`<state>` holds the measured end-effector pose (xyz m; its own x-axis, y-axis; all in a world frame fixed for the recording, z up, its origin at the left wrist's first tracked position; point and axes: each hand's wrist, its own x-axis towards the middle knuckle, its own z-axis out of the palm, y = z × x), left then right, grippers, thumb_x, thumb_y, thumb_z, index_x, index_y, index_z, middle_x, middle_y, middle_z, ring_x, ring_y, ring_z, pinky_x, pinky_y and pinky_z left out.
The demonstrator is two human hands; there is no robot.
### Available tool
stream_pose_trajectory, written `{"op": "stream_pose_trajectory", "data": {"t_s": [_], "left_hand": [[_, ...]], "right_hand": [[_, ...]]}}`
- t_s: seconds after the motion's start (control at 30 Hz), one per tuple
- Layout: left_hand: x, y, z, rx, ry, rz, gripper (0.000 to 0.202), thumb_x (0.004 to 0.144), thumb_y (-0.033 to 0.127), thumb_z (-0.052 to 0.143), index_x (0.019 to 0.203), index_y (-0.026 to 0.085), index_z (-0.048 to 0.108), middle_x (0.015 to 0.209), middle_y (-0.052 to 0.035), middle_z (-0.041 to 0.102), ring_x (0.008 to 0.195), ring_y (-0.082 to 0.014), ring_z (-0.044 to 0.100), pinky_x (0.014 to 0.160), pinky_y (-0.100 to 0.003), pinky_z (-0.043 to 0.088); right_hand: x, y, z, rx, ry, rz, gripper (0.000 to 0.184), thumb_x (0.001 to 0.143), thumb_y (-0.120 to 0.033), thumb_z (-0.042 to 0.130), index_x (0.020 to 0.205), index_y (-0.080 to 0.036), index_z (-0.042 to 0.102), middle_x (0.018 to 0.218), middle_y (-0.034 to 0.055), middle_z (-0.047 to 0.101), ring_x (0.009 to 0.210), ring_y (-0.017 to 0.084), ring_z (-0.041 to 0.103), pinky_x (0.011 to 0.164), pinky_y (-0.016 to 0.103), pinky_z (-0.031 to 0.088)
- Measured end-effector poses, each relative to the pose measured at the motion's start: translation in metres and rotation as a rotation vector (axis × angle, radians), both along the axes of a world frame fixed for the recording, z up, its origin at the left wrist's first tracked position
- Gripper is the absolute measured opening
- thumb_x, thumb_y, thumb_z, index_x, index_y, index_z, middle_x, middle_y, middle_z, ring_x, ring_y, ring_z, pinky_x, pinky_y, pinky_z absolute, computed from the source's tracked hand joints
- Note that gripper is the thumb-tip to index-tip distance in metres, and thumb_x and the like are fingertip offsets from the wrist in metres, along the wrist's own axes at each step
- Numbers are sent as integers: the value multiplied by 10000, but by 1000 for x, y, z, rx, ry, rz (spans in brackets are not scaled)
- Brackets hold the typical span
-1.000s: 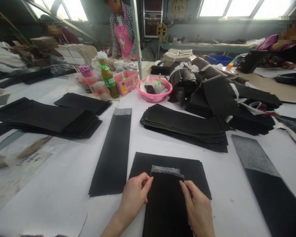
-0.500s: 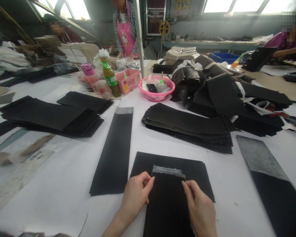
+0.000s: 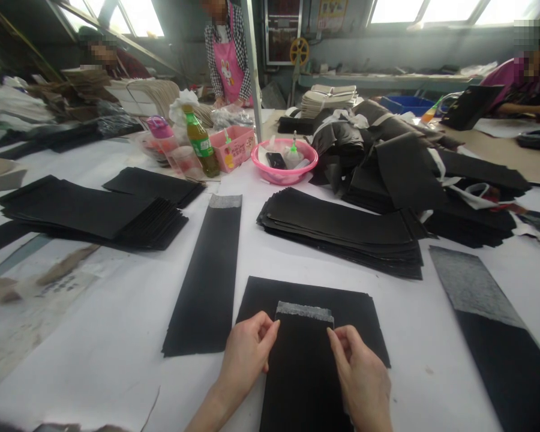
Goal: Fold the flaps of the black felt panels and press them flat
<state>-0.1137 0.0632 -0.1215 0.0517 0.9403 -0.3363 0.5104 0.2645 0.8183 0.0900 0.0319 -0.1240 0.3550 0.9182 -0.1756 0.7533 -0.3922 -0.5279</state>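
In front of me a long black sheet (image 3: 303, 372) with a greyish-white band along its far end lies over a wider black panel (image 3: 364, 318). My left hand (image 3: 252, 345) pinches the sheet's left edge just below the band. On the opposite edge, my right hand (image 3: 357, 366) pinches it between thumb and fingertips. Left of my hands lies a black strip (image 3: 207, 282) with a pale far end. Whether the sheet is leather or another material I cannot tell.
Stacks of black pieces lie at the left (image 3: 85, 210) and right (image 3: 342, 228). Further back stand a pink basin (image 3: 285, 174) with a phone, a green-labelled bottle (image 3: 201, 144) and a pink box (image 3: 233, 147). A grey-ended black piece (image 3: 490, 318) lies far right. Several people work beyond.
My right hand has shifted slightly left with the right edge of the sheet, bringing the top layer's end closer in line with the layer beneath. My left hand keeps its pinch.
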Motion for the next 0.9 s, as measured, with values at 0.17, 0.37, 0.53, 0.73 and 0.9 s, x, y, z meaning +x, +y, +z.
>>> {"op": "stream_pose_trajectory", "data": {"t_s": [0.17, 0.37, 0.53, 0.73, 0.9], "left_hand": [[1, 0, 1, -6, 8, -8, 412, 913, 526, 453, 675, 191, 480, 436, 65, 477, 344, -112, 506, 418, -174, 338], [0, 0, -3, -21, 21, -17, 437, 908, 568, 449, 680, 196, 486, 421, 69, 469, 341, -118, 497, 425, -186, 348], [0, 0, -7, 1, 45, -40, 435, 918, 559, 432, 683, 197, 485, 431, 70, 471, 347, -117, 499, 446, -191, 354], [0, -1, -8, 10, 52, -37, 424, 909, 554, 441, 684, 197, 488, 435, 71, 461, 350, -121, 503, 447, -193, 349], [0, 0, -7, -8, 45, -29, 421, 900, 555, 443, 685, 196, 492, 445, 66, 471, 353, -123, 503, 452, -194, 351]], "right_hand": [[0, 1, -1, 18, -19, -3, 391, 892, -610, 395, 754, -272, 534, 625, -59, 597, 552, 148, 576, 500, 234, 319], [-1, 1, -4, 72, -38, 17, 361, 917, -551, 401, 744, -259, 525, 620, -55, 601, 545, 141, 584, 493, 227, 319], [-2, 0, -4, 113, -52, 20, 337, 925, -517, 418, 740, -255, 524, 608, -58, 603, 529, 136, 586, 490, 226, 321], [-2, 1, -5, 151, -74, 18, 330, 924, -503, 420, 737, -253, 526, 586, -56, 599, 505, 138, 583, 477, 229, 312], [-2, 2, -4, 123, -57, 20, 305, 920, -481, 431, 738, -255, 526, 592, -61, 600, 516, 139, 587, 483, 228, 316]]}}
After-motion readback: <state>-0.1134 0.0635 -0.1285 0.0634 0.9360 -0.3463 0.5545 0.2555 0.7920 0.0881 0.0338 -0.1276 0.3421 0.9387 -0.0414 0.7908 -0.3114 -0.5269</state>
